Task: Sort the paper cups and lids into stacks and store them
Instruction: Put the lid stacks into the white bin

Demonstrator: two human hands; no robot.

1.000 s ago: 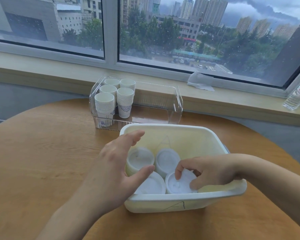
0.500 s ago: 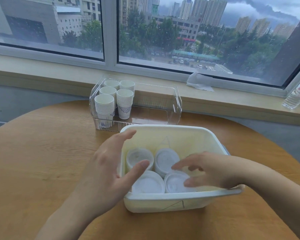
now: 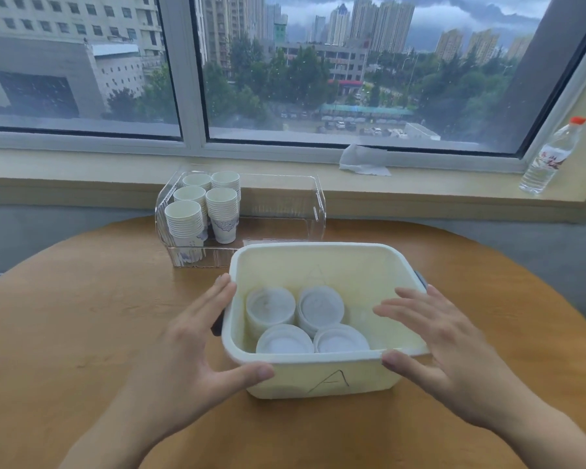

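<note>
From my remote seat I log a round wooden table under both hands, running out well past them on either side. Beyond the fingertips, past the table's far edge, a window sill spans the view.

Between the two hands sits the cream bin, marked with a hand-drawn A on the wall facing me. Just beyond it, ahead of the left hand's fingertips, stands a clear organizer touching or nearly touching the bin's far rim; I cannot tell which.

Left hand: fingers straight and spread, thumb lying against the bin's near wall at its left corner, fingers reaching along the bin's left side by a dark handle. Wide open, not curled round anything.

Right hand: likewise spread and flat, thumb tip at the near rim's right end, fingers over the bin's right edge. Whether the fingers touch the rim I cannot tell.

Paper cup stacks: five, upright, packed in the organizer's left end, far side of the left hand.

Lid stacks: four, in a two-by-two cluster in the bin's left half, nearer the left hand.

Far right on the sill, beyond the right hand, a water bottle with a red cap; nearer centre, a crumpled tissue.
</note>
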